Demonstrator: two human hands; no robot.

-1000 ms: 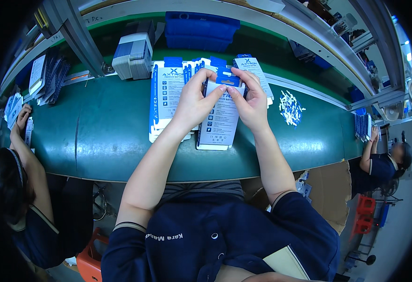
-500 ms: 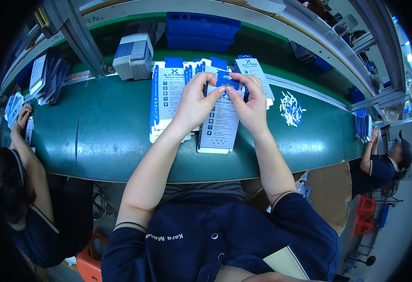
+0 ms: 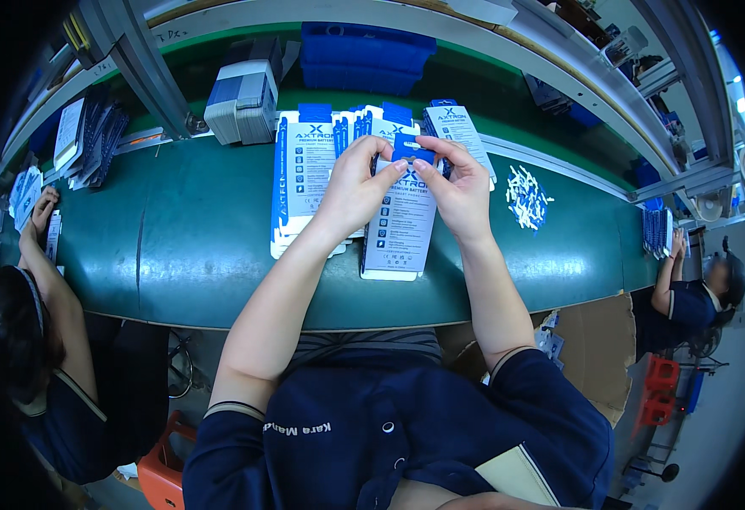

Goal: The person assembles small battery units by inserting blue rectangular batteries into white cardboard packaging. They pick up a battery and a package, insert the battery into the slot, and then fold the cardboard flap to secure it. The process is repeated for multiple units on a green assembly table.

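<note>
A slim blue-and-white cardboard box stands tilted in front of me, its printed face toward me and its lower end near the table. At the upper left corner, my left hand grips it with thumb on the front and fingers curled behind. My right hand pinches the upper right side, index finger reaching along the blue top flap. Both thumbs press close together at the top edge. Behind lie similar boxes, and another box pile sits right of them.
Small white and blue pieces form a heap on the green table at right. Farther back are a bundle of flat cartons and a blue bin. Co-workers sit left and right. An open carton stands below the table's right edge.
The box has shifted slightly right. My right hand has moved a little right, its index finger straighter across the flap; my left hand has barely moved.
</note>
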